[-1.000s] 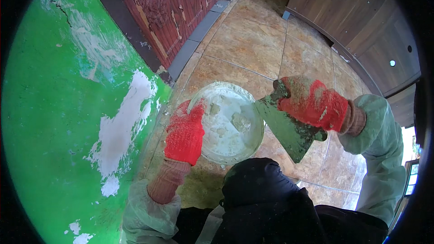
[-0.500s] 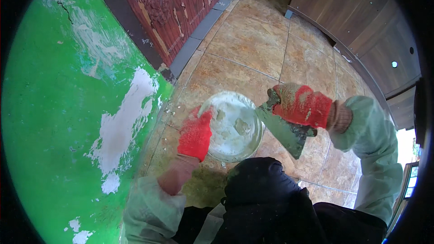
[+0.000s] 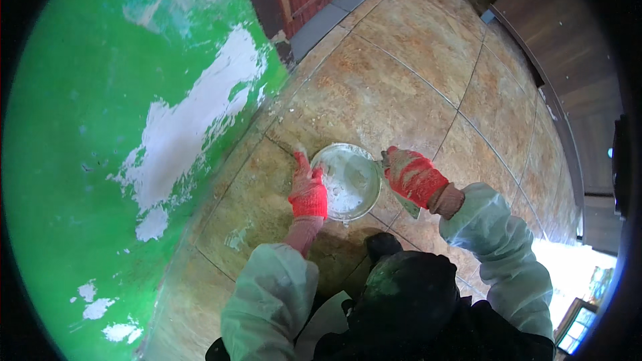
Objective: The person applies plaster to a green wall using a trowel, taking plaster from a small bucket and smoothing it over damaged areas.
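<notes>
my left hand (image 3: pixel 309 192) pinches the tub rim (image 3: pixel 346 218)
my right hand (image 3: pixel 413 176) clenches a scraper (image 3: pixel 410 208); paste (image 3: pixel 351 186) between them

We list: left glove (image 3: pixel 309 190) and right glove (image 3: pixel 413 177), both red, pale-dusted; dusty-pink knit cuffs (image 3: pixel 306 232); loose, creased, whitish sleeves (image 3: pixel 267 294), lower centre and lower right; black clothing (image 3: pixel 414 287), faintly smudged, lower edge.

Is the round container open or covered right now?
Open: nothing covers the round container, and whitish material shows inside it.
</notes>
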